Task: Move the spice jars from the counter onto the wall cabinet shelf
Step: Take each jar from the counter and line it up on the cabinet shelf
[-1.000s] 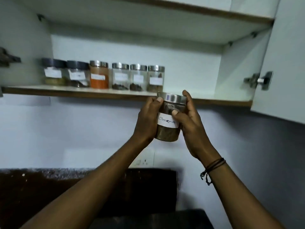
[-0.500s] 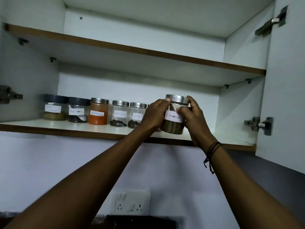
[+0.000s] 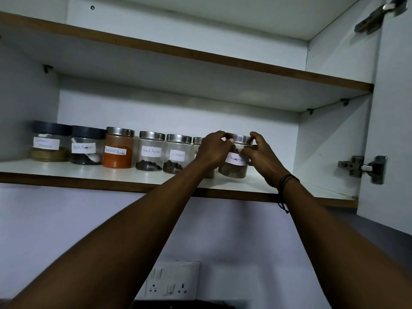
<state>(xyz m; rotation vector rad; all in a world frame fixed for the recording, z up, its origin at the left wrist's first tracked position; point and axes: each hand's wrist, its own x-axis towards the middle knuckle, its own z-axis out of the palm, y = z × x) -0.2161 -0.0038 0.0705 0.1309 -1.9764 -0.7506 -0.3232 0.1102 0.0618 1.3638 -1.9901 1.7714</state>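
Note:
A glass jar labelled Cinnamon (image 3: 234, 166), with a steel lid and brown powder, stands on the lower cabinet shelf (image 3: 124, 177) at the right end of a row of jars. My left hand (image 3: 211, 150) grips its left side and my right hand (image 3: 260, 157) grips its right side near the lid. Left of it stand a Cloves jar (image 3: 177, 156), a Black Pepper jar (image 3: 151, 152), an orange chilli powder jar (image 3: 118, 150) and two dark-lidded jars (image 3: 85, 146). One more jar (image 3: 197, 141) is mostly hidden behind my left hand.
The open cabinet door (image 3: 392, 130) with metal hinges (image 3: 363, 168) stands at the right. An upper shelf (image 3: 200, 54) runs above the jars. Free shelf room lies right of the Cinnamon jar. A wall socket plate (image 3: 171, 279) sits below.
Both hands have carried the Cinnamon jar up from below shelf level and onto the shelf beside the row. The camera has tilted upward.

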